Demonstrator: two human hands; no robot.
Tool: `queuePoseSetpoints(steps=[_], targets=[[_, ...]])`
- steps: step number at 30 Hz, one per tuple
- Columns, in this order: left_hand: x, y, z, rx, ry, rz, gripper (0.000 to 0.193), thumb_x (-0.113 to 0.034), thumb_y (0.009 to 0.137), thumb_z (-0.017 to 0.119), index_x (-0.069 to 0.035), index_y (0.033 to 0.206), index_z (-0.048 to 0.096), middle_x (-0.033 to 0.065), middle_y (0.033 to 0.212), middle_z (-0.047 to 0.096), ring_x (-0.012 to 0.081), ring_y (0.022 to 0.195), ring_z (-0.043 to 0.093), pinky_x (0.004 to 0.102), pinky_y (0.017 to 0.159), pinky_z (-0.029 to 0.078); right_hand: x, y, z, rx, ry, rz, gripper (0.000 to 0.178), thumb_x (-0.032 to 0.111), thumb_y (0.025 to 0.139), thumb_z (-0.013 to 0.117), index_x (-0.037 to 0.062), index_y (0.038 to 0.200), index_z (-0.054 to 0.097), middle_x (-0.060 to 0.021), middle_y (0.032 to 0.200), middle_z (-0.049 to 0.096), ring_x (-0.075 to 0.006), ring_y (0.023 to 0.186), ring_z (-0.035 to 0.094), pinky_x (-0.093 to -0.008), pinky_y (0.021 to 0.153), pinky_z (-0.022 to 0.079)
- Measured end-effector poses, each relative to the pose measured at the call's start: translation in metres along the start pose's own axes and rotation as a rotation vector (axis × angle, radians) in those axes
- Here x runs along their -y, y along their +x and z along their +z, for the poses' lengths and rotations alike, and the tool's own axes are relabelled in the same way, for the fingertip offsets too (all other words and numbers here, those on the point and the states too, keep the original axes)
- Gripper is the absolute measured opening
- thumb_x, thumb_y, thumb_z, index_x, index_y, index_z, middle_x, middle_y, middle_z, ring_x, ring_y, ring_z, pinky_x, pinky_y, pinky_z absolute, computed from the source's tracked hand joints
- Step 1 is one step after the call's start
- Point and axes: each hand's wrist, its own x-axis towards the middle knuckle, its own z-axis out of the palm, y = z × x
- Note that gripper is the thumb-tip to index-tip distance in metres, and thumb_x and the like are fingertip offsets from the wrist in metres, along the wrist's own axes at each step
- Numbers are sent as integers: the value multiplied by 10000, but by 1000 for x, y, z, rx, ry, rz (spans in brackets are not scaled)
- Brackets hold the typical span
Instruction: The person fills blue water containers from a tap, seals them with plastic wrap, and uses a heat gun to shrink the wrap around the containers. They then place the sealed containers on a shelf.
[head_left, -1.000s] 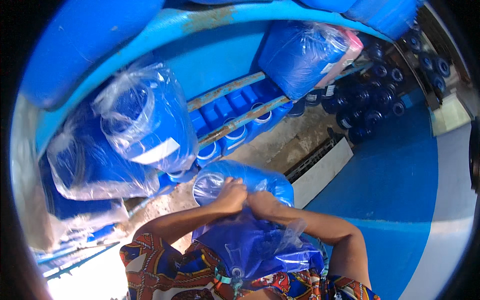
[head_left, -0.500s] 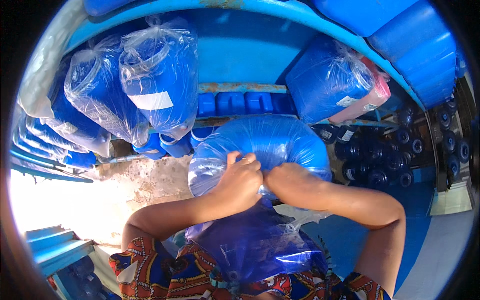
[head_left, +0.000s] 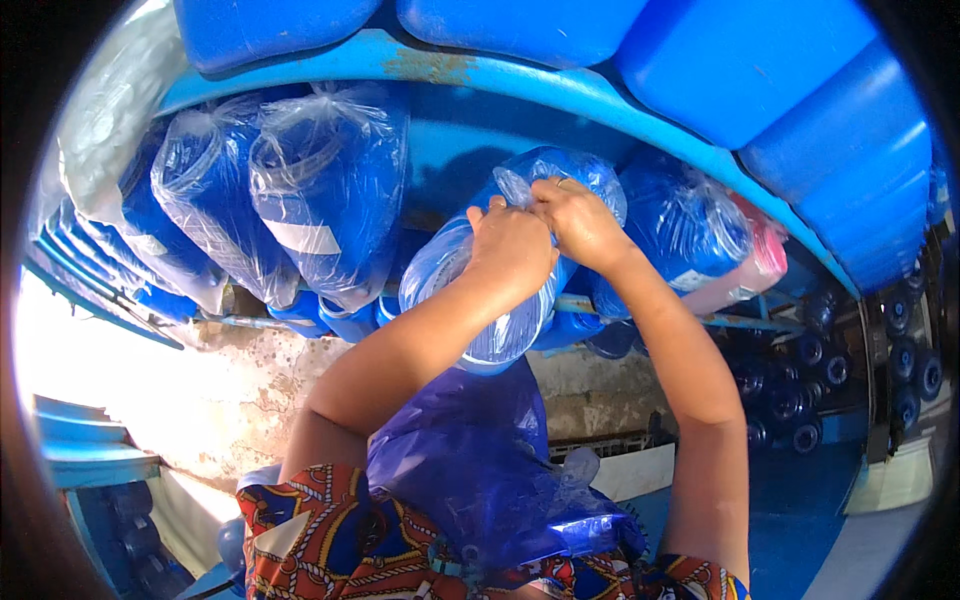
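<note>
A blue plastic drum wrapped in a clear plastic bag (head_left: 495,335) is in front of me at shelf height, tilted. My left hand (head_left: 512,245) is closed on the gathered top of the bag. Beside it, almost touching, my right hand (head_left: 580,222) pinches the same bunched plastic, with a twisted end (head_left: 512,186) sticking up between the two. My hands and forearms hide part of the drum. Against my body, below, rests a dark blue item in plastic film (head_left: 460,450); its kind is unclear.
Bagged blue drums (head_left: 325,200) line the shelf to the left. Further bagged containers, one blue (head_left: 685,220) and one pink (head_left: 755,262), are on the right. A curved blue shelf edge (head_left: 560,80) runs overhead beneath big blue containers (head_left: 740,60). Dark bottles (head_left: 790,390) are stacked at right.
Both hands have moved up and away from me, bringing the bagged drum to the shelf. The drum now leans differently, and the gathered bag end shows above my fingers. The view has shifted slightly.
</note>
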Motion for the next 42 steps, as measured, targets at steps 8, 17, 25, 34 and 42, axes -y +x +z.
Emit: queuePoseSetpoints(steps=[8, 17, 25, 34, 42], targets=[[9, 5, -34, -132, -26, -22, 408, -324, 777, 709, 20, 994, 670, 210, 1092, 597, 399, 1080, 508, 514, 883, 385, -19, 25, 33, -273, 114, 58, 99, 117, 687, 584, 72, 747, 649, -74, 785, 527, -268, 828, 547, -377, 743, 432], [119, -84, 39, -926, -335, 449, 598, -429, 873, 557, -36, 1315, 476, 268, 1341, 428, 463, 1221, 438, 569, 1024, 326, -28, 34, 60, -466, 145, 130, 128, 103, 606, 660, 79, 720, 607, -57, 805, 558, -277, 844, 540, -387, 758, 385], [125, -101, 202, -1170, -461, 108, 935, -707, 864, 353, -140, 1531, 24, 345, 1486, 152, 504, 1352, 248, 605, 1088, 193, -23, 63, 69, -536, 162, -59, 122, 135, 611, 650, 93, 721, 618, -17, 800, 593, -232, 827, 562, -383, 777, 357], [88, -58, 219, -1570, -195, -111, 927, -736, 860, 283, -146, 1531, 36, 341, 1495, 97, 522, 1339, 236, 623, 1056, 269, -23, 140, 89, -572, 304, -451, 147, 185, 648, 652, 106, 771, 637, -35, 824, 610, -240, 860, 579, -390, 815, 381], [106, -19, 182, -1313, 7, -137, 894, -647, 887, 328, -51, 1514, 106, 360, 1476, 176, 535, 1353, 225, 645, 1081, 142, -55, 48, 74, -532, 261, 72, 578, 21, 777, 645, 39, 1332, 482, -264, 1338, 432, -397, 1281, 416, -425, 1052, 343]])
